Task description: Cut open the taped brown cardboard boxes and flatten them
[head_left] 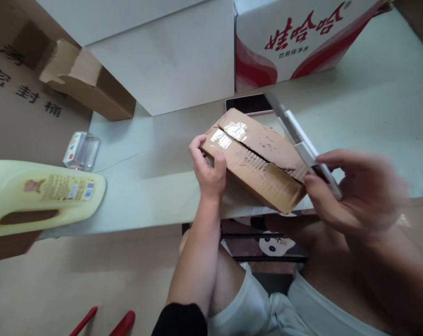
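Note:
A brown cardboard box is tilted near the table's front edge, a dark slit running along its top between the flaps. Shiny clear tape covers the slit's far-left end. My left hand grips the box at its left end, thumb on top and fingers round the side. In my right hand, slightly blurred, is a white utility knife with its blade out, pointing up and left. The knife is above the box's right end; whether it touches the cardboard I cannot tell.
Behind the box lies a phone, in front of a large white box and a red-and-white carton. At left are a yellow jug, a clear container and an open cardboard box.

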{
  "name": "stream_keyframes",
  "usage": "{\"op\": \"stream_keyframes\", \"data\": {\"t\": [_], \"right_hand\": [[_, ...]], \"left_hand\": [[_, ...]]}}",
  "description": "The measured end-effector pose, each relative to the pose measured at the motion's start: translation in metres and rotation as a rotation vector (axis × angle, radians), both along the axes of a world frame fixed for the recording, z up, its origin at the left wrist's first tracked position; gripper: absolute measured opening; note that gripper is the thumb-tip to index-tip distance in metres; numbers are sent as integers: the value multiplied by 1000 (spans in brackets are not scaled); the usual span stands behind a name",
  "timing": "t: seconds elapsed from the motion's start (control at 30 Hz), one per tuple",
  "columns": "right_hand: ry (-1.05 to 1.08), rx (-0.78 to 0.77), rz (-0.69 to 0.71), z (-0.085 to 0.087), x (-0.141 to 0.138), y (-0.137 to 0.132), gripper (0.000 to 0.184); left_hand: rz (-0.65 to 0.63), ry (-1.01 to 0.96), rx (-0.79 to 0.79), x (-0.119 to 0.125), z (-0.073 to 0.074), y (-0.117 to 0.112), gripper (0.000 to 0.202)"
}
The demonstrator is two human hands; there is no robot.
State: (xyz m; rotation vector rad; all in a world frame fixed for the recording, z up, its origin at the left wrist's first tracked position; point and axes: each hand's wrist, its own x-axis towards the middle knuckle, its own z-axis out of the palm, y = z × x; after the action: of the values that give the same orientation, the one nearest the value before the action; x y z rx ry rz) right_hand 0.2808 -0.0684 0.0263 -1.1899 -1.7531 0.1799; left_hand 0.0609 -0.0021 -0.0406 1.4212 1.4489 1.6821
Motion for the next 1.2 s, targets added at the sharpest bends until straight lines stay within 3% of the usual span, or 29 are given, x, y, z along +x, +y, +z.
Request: {"op": "stream_keyframes", "data": {"t": [0.17, 0.33, 0.5, 0.93, 1.2], "right_hand": [[-174, 47, 232, 14, -13, 4, 26], [-254, 34, 172, 10, -16, 4, 20], [-352, 20, 120, 9, -16, 3, 27], [-452, -39, 129, 9, -25, 8, 29], [-216, 104, 154, 7, -21, 9, 23]], "left_hand": [[-38, 38, 90, 2, -4, 0, 41], [-55, 25, 41, 6, -3, 0, 37], [-80, 26, 33, 7, -5, 1, 38], [-69, 46, 20, 4, -5, 2, 39], [-77, 35, 19, 3, -2, 2, 38]]}}
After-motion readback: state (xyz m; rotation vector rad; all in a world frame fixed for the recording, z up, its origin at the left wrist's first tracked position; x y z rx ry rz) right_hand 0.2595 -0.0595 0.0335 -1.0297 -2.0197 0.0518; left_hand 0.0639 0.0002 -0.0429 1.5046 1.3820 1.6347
